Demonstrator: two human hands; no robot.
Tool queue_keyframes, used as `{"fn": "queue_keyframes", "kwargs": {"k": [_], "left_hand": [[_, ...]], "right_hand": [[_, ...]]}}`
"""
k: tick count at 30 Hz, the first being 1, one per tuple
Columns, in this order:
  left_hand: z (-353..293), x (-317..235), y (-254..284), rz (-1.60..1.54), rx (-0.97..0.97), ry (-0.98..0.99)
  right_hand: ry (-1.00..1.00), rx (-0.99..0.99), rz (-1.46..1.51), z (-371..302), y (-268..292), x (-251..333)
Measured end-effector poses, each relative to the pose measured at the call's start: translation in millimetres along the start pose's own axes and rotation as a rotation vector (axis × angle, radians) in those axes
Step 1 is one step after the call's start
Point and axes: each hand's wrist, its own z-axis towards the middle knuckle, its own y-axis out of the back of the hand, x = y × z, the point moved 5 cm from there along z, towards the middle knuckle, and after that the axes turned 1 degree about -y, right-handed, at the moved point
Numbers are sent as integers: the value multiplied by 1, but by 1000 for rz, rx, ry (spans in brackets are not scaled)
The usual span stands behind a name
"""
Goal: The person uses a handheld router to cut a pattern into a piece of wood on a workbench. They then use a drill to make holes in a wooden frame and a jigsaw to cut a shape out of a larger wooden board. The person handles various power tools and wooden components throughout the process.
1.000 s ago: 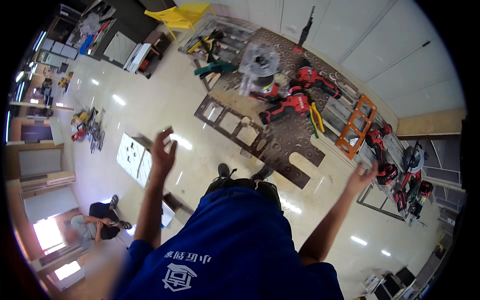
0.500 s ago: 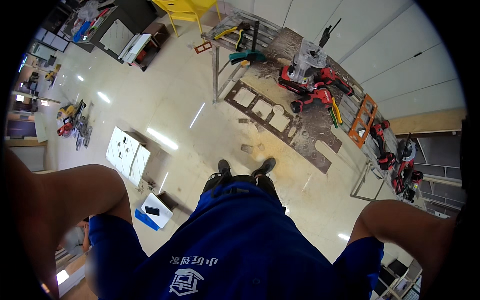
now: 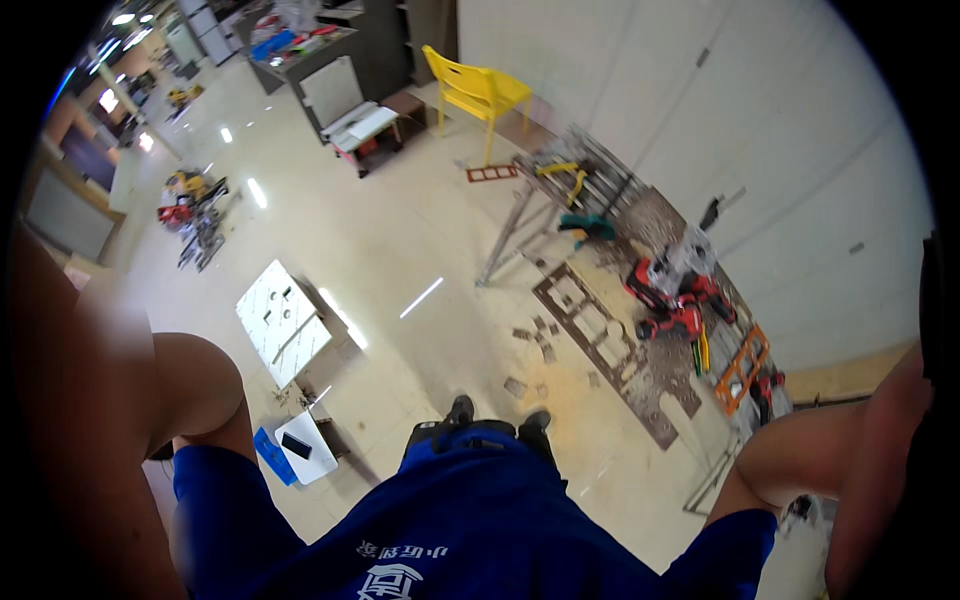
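Both my arms are bent and raised at the sides of the head view, and neither my left hand nor my right hand shows. Ahead to the right stands a long metal-framed workbench, with a brown cut-out board [image 3: 655,405] along its near side. On the bench lie a red cordless drill [image 3: 680,324], a router with a clear housing [image 3: 684,260], yellow-handled pliers [image 3: 705,350], a green clamp [image 3: 588,227] and an orange template frame [image 3: 742,368].
A yellow chair [image 3: 480,92] stands beyond the bench. On the floor to the left are a white panel box [image 3: 282,322], a white board [image 3: 318,455] bearing a phone [image 3: 296,445], and a miter saw [image 3: 195,215]. Small offcuts [image 3: 515,387] and sawdust lie by my feet.
My view has tilted up and turned, so the bench, chair and floor items sit lower and farther right in the picture. My arms stay raised; the objects themselves have not visibly moved.
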Motion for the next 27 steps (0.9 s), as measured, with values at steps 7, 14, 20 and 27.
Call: {"fn": "queue_keyframes", "kwargs": {"k": [7, 14, 20, 27], "left_hand": [[2, -52, 31, 198, 44, 163], [28, -110, 19, 398, 85, 368], [67, -141, -6, 532, 132, 539], [98, -156, -31, 581, 170, 634]], "right_hand": [[157, 83, 50, 40, 13, -20], [282, 141, 69, 49, 14, -54], [375, 166, 81, 51, 22, -78], [452, 183, -38, 46, 32, -84]]}}
